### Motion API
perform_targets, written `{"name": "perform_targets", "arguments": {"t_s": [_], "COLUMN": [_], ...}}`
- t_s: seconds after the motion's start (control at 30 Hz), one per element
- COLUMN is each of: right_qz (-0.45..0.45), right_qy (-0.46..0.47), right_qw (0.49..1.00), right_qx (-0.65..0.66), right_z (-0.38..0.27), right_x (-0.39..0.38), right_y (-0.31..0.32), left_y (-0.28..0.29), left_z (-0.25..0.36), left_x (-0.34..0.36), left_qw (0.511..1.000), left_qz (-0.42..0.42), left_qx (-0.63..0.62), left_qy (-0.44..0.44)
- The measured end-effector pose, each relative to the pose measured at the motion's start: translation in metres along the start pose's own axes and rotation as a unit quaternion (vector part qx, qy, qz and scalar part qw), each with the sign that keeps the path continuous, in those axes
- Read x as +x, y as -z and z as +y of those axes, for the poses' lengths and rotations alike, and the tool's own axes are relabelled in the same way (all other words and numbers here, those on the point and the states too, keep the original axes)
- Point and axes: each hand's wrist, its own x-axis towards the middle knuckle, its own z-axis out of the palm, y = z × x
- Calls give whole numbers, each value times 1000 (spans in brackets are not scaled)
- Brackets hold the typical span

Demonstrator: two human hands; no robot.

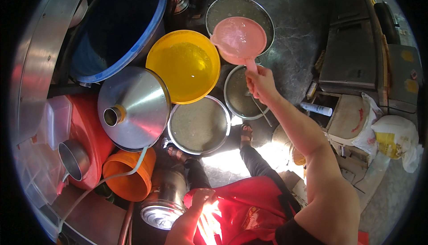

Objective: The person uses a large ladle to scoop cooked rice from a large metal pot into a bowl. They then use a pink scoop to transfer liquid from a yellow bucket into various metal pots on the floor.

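Note:
My right arm reaches forward, and my right hand [262, 84] is closed around the handle of a pink plastic dipper [240, 38]. Shiny liquid shows in its round bowl, which has a small spout on the left. The dipper is over a large metal pot [263, 17] of cloudy liquid and hides part of it. Near my right wrist stands a smaller metal pot [234, 98] with a thin long-handled utensil [262, 110] leaning in it. My left hand [203, 196] is drawn in at my waist, closed on the red apron [249, 196]; its fingertips are partly hidden.
A yellow basin [156, 62] holds clear liquid. Nearer me is a wide metal basin [173, 127] of cloudy liquid. At left are a blue tub [151, 33], a metal cone-shaped lid [138, 89], an orange bucket [129, 169] and a saucepan [75, 158]. Bags [397, 133] and a spray can [316, 108] lie right.

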Motion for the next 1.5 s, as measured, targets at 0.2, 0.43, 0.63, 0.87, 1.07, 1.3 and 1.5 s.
{"name": "perform_targets", "arguments": {"t_s": [0.2,0.43,0.63,0.87,1.07,1.3,1.5], "right_qz": [76,132,161,177,200,211,234], "right_qy": [-31,-18,6,-6,3,-10,3], "right_qw": [994,987,979,971,960,942,931], "right_qx": [-65,-92,-123,-162,-196,-261,-281], "right_z": [-10,-1,5,1,-3,-10,-12], "right_x": [45,81,97,99,97,94,91], "right_y": [31,58,74,79,81,83,82], "left_y": [14,23,19,31,29,28,19], "left_z": [10,15,11,19,18,18,13], "left_x": [-3,2,1,1,-2,1,0], "left_qw": [999,999,999,999,997,999,999], "left_qz": [39,-24,3,27,75,-22,-18], "left_qx": [-6,4,-10,16,-27,1,-7], "left_qy": [18,34,32,22,12,43,50]}}
